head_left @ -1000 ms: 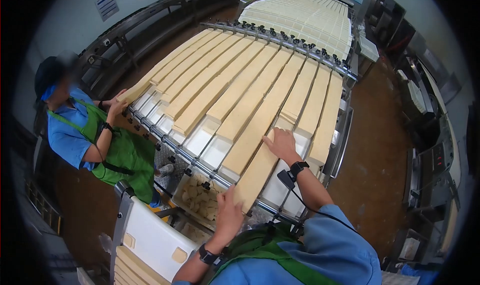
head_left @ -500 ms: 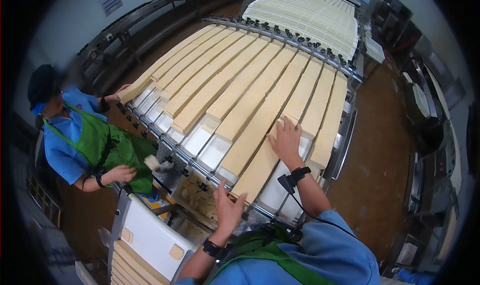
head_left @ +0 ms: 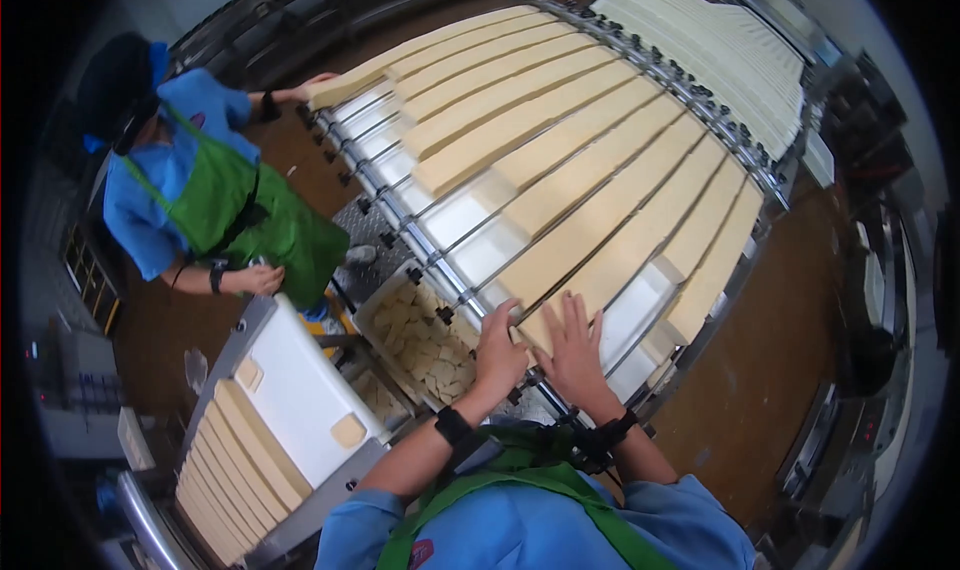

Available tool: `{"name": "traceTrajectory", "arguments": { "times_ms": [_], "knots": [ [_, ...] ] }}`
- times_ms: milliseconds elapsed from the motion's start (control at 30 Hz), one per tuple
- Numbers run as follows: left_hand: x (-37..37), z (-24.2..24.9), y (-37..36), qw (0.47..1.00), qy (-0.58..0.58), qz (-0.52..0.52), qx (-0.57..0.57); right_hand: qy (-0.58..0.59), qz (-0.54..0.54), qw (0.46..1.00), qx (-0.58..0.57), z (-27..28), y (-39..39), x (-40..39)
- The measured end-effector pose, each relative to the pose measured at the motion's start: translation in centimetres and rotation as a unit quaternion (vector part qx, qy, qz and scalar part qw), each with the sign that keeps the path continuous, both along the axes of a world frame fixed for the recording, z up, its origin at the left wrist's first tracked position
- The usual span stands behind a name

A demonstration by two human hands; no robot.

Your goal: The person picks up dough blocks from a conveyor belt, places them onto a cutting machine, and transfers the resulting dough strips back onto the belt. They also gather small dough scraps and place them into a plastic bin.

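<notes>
Pressing flat, fingers spread, left hand (head_left: 497,353) and right hand (head_left: 572,352) rest on a dough strip (head_left: 600,270) at the conveyor's (head_left: 470,255) near end. Uneven pressure could tear or skew the strip toward neighbouring strips.

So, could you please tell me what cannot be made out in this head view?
- Near end of the dough strip: covered by the left hand and right hand.
- Left and right palms: only the backs show, so contact underneath is hidden.
- Scrap pieces in the bin: too small to count.
- Co-worker's far hand: partly behind a strip end.
- Picture corners: blacked out by the lens.

A co-worker (head_left: 190,185) stands beside a scrap bin (head_left: 425,340).
</notes>
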State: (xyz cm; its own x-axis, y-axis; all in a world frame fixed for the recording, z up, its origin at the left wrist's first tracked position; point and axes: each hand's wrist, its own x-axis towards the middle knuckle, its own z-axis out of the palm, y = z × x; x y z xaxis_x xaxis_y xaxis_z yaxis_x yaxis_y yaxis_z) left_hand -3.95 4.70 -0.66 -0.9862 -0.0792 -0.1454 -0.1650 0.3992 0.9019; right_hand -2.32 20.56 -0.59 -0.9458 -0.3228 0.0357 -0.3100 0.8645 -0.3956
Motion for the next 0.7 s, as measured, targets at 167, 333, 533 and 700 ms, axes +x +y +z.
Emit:
{"name": "traceTrajectory", "arguments": {
  "times_ms": [167,333,533,700],
  "knots": [
    [2.4,0.1,-4.3,0.996,0.051,0.034,0.063,0.028,-0.016,0.995,0.095,-1.0,-0.8,-0.2],
    [8.2,1.6,-16.0,0.971,0.122,0.164,-0.121,0.013,-0.020,0.992,0.126,0.6,-2.3,-0.3],
    [22.8,-3.4,-26.9,0.835,0.097,0.481,-0.250,0.074,0.239,0.967,-0.041,3.3,-18.8,-1.8],
    [30.8,-7.5,-28.2,0.682,-0.108,0.673,-0.265,-0.018,0.465,0.865,-0.191,-0.1,-38.8,-0.3]
  ]
}}
